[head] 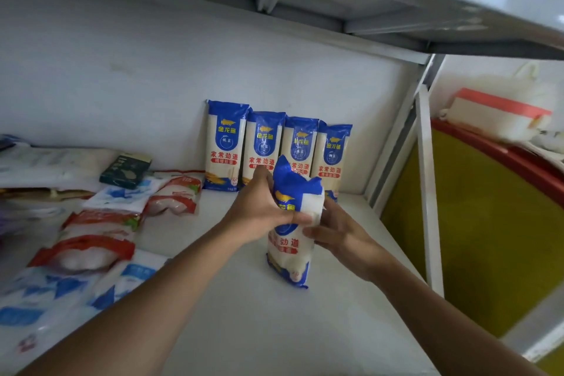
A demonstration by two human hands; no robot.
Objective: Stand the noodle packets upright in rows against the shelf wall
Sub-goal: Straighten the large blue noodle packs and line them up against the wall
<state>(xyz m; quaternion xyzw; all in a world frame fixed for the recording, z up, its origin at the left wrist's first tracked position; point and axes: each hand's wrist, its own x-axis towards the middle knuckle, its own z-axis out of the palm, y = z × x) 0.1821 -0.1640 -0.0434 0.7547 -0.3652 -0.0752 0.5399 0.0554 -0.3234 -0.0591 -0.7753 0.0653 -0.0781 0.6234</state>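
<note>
Both hands are wrapped around one blue-and-white plastic noodle packet (291, 223), which stands roughly upright with its bottom edge on the white shelf (244, 330). The left hand (259, 210) has its grip clamped on the packet's upper part, thumb across the front; the right hand (338, 229) clamps the packet's other side a little lower. Just beyond the two grips, four matching blue-and-white noodle packets (262, 149) stand upright side by side against the white shelf wall (137, 85). Off to the left of the left grip, red-and-white bags (94, 241) lie flat.
</note>
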